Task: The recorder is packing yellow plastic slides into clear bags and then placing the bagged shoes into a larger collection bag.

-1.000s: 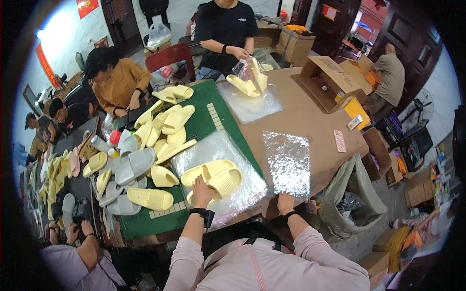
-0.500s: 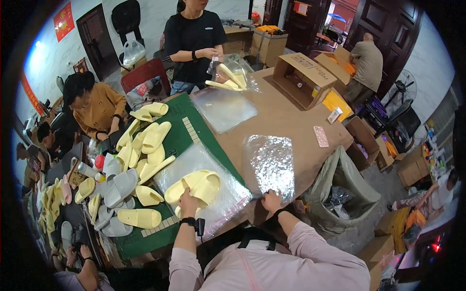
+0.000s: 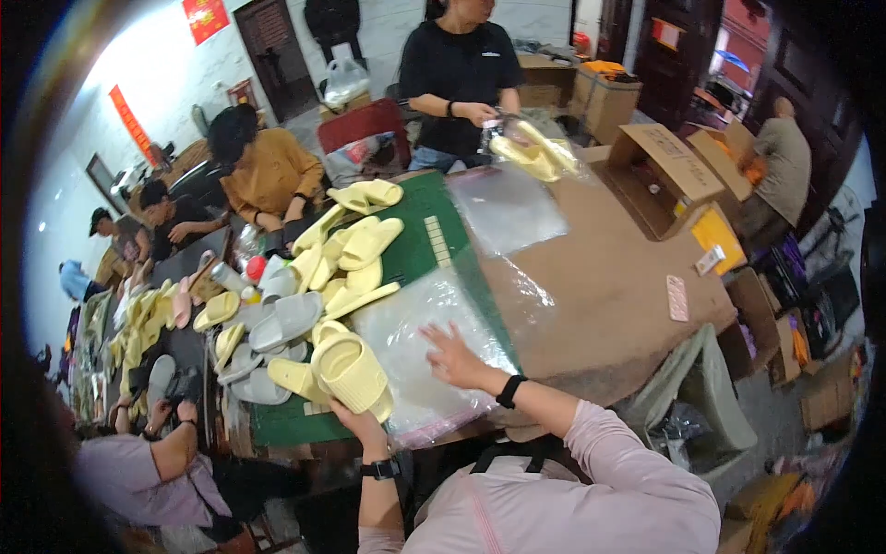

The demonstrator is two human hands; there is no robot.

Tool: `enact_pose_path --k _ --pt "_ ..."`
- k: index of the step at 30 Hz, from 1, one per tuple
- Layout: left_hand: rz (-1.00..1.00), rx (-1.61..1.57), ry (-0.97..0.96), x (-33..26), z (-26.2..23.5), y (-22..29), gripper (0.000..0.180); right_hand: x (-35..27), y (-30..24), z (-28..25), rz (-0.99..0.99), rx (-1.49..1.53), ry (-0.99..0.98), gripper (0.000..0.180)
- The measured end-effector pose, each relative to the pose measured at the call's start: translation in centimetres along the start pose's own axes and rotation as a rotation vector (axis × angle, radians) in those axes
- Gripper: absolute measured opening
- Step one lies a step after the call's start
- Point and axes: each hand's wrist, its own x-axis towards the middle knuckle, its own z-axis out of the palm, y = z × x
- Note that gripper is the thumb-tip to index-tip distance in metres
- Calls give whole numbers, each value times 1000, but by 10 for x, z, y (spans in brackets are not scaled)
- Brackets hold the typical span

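At the far left I see a heap of soft foam slippers [image 3: 277, 319], grey, yellow and a few pink, rounded and matte, spread over the dark table edge and the green cutting mat [image 3: 420, 245]. A person's hands in a lilac sleeve [image 3: 175, 420] sit at the lower left by that heap.

My left hand [image 3: 355, 420] comes up from below and its fingers are clamped on the heel end of a pair of yellow slippers [image 3: 351, 369], thick-soled with a wide smooth strap, stacked together and lying at the near edge of the mat, just beside the plastic.

Next to them lies a clear plastic bag [image 3: 434, 360], glossy and crinkled, flat on the mat and the brown table [image 3: 600, 286]. My right hand [image 3: 454, 355] rests palm-down on it, fingers spread apart, pressing the film. A black band sits on that wrist.

Further back another clear bag [image 3: 508, 208] lies flat. A person in black [image 3: 460, 69] stands beyond it holding a bagged yellow pair [image 3: 535, 152]. At the right sit open cardboard boxes [image 3: 664, 162].
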Motion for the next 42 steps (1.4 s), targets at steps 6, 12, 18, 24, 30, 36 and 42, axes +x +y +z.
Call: enact_pose_path --k 6,12,18,24,30,36,42 --pt "11 -38 248 -26 -69 -3 35 -20 -2 90 -407 20 -448 25" --pt "-16 -48 360 -58 -100 11 29 -34 9 111 -500 3 -694 35" --pt "41 23 341 -60 -92 5 27 -37 18 119 -558 55 -860 34" --pt "-39 -105 270 -58 -68 -1 27 -41 30 107 -623 26 -804 48" --pt "-36 -3 204 -58 -42 0 28 -57 5 98 -210 34 -726 58" --pt "-200 -41 203 -55 1 15 27 -75 13 105 -87 226 -452 53" --pt "-67 352 51 -32 57 6 24 -103 5 104 460 601 -117 42"
